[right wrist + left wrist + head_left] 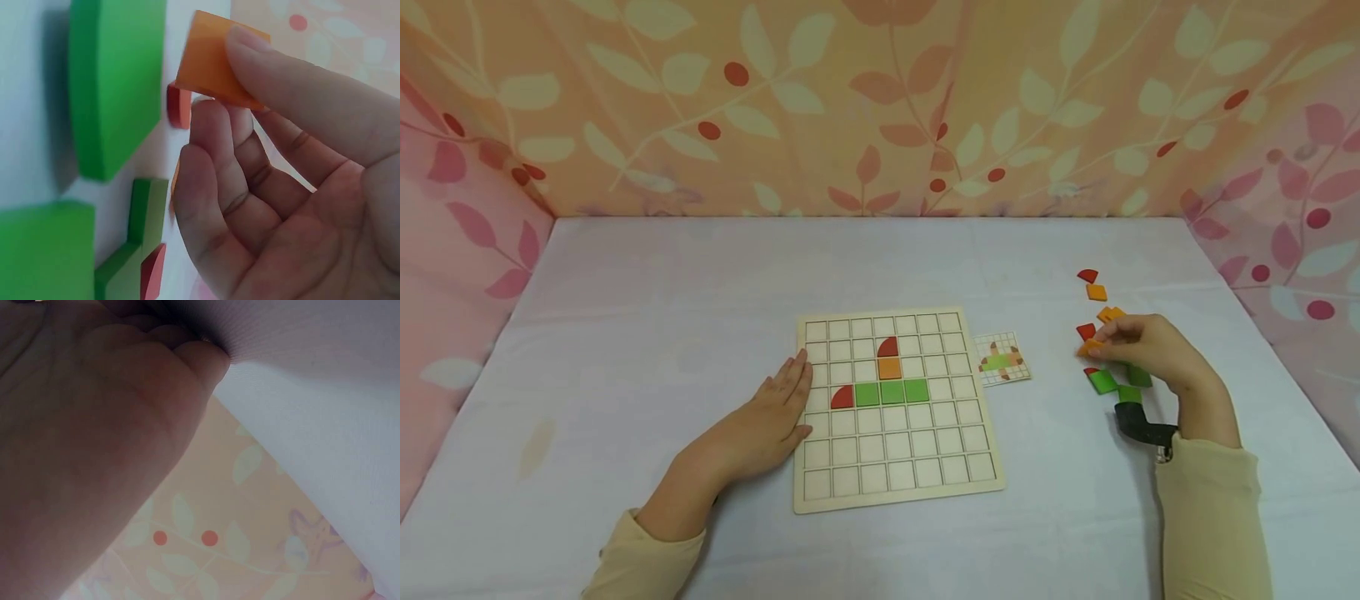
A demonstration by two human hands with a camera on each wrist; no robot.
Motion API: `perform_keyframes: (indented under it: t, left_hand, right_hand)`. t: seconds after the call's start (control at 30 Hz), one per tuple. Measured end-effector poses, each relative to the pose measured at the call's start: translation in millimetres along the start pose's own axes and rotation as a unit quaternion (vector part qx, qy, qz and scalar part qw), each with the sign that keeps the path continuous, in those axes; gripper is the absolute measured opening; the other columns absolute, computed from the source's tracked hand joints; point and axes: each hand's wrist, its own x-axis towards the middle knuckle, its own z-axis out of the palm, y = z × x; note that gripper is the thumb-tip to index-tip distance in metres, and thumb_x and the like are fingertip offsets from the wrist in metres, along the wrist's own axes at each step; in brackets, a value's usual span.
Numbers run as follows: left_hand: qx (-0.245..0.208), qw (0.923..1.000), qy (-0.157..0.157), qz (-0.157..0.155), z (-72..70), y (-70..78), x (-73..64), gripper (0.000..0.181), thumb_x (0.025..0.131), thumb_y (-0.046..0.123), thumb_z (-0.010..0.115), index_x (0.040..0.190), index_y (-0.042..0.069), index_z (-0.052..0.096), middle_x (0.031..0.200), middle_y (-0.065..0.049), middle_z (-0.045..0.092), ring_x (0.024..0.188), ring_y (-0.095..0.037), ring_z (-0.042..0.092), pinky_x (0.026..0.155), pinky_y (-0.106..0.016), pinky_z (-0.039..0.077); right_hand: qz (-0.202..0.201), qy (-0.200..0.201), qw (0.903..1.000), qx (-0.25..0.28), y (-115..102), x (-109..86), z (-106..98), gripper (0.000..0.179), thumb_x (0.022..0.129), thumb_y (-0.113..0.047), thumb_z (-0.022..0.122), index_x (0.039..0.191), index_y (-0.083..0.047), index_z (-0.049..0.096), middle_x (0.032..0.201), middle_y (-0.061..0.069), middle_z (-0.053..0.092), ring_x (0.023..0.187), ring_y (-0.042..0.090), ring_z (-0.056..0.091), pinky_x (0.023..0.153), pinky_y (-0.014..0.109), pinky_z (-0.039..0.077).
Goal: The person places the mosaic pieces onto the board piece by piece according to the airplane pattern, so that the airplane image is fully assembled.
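My right hand (1146,346) pinches an orange square tile (212,56) between thumb and fingers, above the loose tiles on the right. Along the left edge of a wooden grid board (865,450), my left hand (767,421) lies flat, fingers straight and touching the rim. The board carries a red quarter-round tile (888,347) over an orange square (890,368). Below them runs a row with another red quarter-round (842,397) and three green squares (891,392). In the left wrist view the palm (94,425) fills much of the frame.
A small pattern card (1002,358) lies just right of the board. Several loose tiles are strung out at the right, among them a red one (1087,275), an orange one (1097,292) and a green one (1103,382). Floral curtains (880,108) edge the white table (662,292).
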Motion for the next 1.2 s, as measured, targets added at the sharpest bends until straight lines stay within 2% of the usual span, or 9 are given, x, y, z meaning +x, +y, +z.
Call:
perform_keyframes:
  t: [0.2, 0.47, 0.63, 0.77, 1.07, 1.2]
  left_hand:
    - [0.001, 1.0, -0.001, 0.0, 0.0, -0.4, 0.2, 0.07, 0.097, 0.018, 0.049, 0.146, -0.01, 0.008, 0.155, -0.022, -0.007, 0.142, -0.035, -0.003, 0.111, -0.054, 0.012]
    - [0.001, 1.0, -0.002, 0.001, -0.7, 0.9, -0.8, 0.069, 0.098, 0.018, 0.049, 0.146, -0.01, 0.008, 0.155, -0.022, -0.007, 0.142, -0.036, -0.002, 0.111, -0.054, 0.012]
    - [0.001, 1.0, 0.001, 0.004, -1.1, 1.1, -1.2, 0.07, 0.097, 0.017, 0.049, 0.146, -0.011, 0.008, 0.155, -0.023, -0.006, 0.142, -0.036, -0.001, 0.112, -0.054, 0.012]
    - [-0.001, 1.0, 0.003, 0.008, -1.9, 1.3, -1.0, 0.07, 0.097, 0.017, 0.049, 0.146, -0.011, 0.008, 0.155, -0.024, -0.005, 0.142, -0.037, -0.001, 0.111, -0.054, 0.013]
    - [0.014, 0.9993, 0.023, 0.028, -1.8, 3.4, 0.3, 0.067, 0.095, 0.014, 0.051, 0.145, -0.013, 0.015, 0.154, -0.025, -0.001, 0.142, -0.038, -0.001, 0.111, -0.055, 0.012]
    - [0.025, 0.9991, 0.012, 0.033, 0.2, 4.7, 2.7, 0.066, 0.095, 0.015, 0.051, 0.146, -0.01, 0.016, 0.155, -0.022, 0.001, 0.142, -0.035, 0.0, 0.111, -0.053, 0.014]
  right_hand:
    - [-0.007, 0.006, 0.9997, 0.023, -8, -0.6, 1, 0.038, 0.086, -0.027, 0.071, 0.103, 0.006, 0.061, 0.088, 0.001, 0.067, 0.077, 0.009, 0.053, 0.066, 0.023, 0.045]
    - [-0.03, 0.01, 0.9987, 0.04, -18, -3.6, 3, 0.035, 0.085, -0.025, 0.071, 0.1, 0.005, 0.061, 0.086, -0.002, 0.066, 0.076, 0.012, 0.058, 0.066, 0.023, 0.047]
    - [-0.051, 0.001, 0.9981, 0.036, -25, -2.8, 7, 0.031, 0.087, -0.016, 0.07, 0.104, 0.007, 0.06, 0.089, 0.004, 0.065, 0.075, 0.013, 0.059, 0.066, 0.022, 0.05]
    - [-0.049, -0.009, 0.9983, 0.028, -30, -1.5, 10, 0.031, 0.087, -0.015, 0.069, 0.106, 0.008, 0.06, 0.094, 0.011, 0.064, 0.077, 0.011, 0.058, 0.067, 0.023, 0.051]
    - [-0.055, -0.016, 0.9977, 0.035, -37, -0.5, 15, 0.028, 0.087, -0.013, 0.068, 0.106, 0.007, 0.06, 0.095, 0.011, 0.063, 0.079, 0.015, 0.057, 0.068, 0.023, 0.051]
    - [-0.066, -0.018, 0.9971, 0.033, -42, -1.8, 16, 0.026, 0.087, -0.012, 0.068, 0.104, 0.006, 0.061, 0.094, 0.011, 0.064, 0.079, 0.016, 0.058, 0.067, 0.024, 0.051]
